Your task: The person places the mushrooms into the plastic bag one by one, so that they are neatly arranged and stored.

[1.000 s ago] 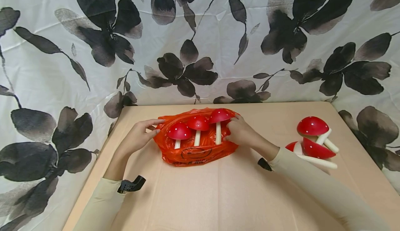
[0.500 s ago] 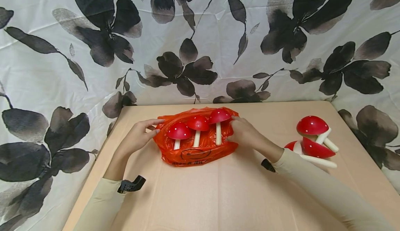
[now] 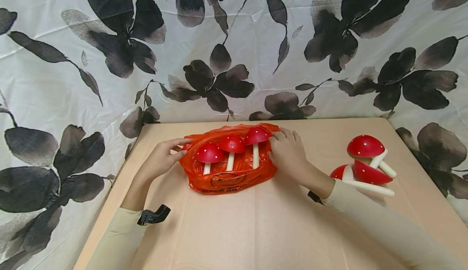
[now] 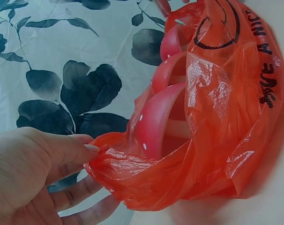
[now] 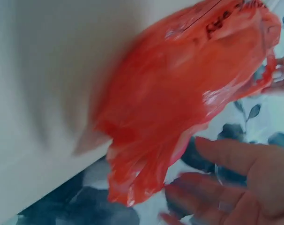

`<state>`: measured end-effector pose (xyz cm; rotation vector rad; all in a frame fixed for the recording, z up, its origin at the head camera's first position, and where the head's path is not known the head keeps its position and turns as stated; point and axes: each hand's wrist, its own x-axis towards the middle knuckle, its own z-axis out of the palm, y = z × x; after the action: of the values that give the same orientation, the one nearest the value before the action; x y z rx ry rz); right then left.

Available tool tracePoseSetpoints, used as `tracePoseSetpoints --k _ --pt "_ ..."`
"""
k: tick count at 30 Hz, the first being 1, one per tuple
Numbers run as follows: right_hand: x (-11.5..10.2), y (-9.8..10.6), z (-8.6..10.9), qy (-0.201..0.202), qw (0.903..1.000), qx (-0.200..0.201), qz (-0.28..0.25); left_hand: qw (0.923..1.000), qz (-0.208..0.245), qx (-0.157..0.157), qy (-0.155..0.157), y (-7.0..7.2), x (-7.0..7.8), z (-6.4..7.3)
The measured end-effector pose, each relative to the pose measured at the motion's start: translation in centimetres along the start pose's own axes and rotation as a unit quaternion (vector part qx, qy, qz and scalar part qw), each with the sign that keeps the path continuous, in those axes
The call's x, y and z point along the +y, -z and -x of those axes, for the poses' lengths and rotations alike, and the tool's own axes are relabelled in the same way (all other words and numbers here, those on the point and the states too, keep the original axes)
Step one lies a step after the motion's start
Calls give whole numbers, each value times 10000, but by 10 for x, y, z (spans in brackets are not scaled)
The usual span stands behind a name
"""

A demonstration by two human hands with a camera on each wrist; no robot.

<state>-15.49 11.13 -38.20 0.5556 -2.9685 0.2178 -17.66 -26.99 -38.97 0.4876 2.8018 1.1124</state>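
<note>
An orange-red plastic bag (image 3: 234, 182) with black printing lies with its mouth spread, holding three toy mushrooms with red, white-dotted caps: a left one (image 3: 209, 153), a middle one (image 3: 232, 144) and a right one (image 3: 257, 135). My left hand (image 3: 163, 156) pinches the bag's left rim between thumb and fingers, as the left wrist view shows up close. At the other end, my right hand (image 3: 290, 152) has its fingers extended along the bag's right edge. In the right wrist view its thumb (image 5: 226, 154) stands apart from the fingers, beside a gathered strip of bag.
Several more red-capped mushrooms, such as an upper one (image 3: 365, 146) and a lower one (image 3: 371, 173), lie piled on the table's right side. The light wooden table (image 3: 226, 233) ends at the back against a floral cloth (image 3: 263, 50).
My right hand has loosened from the bag's right edge, its fingers straightening as it shifts slightly right. The left hand keeps its place on the rim, and the mushrooms stay put.
</note>
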Motion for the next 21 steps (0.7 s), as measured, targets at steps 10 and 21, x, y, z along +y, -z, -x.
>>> tracePoseSetpoints --k 10,21 --pt "-17 -11 13 3052 9250 -1965 -1127 10000 -11 -10 -96 0 0 1" --pt "8 26 27 2838 9361 -1707 -1185 9999 23 -23 -127 0 -3 3"
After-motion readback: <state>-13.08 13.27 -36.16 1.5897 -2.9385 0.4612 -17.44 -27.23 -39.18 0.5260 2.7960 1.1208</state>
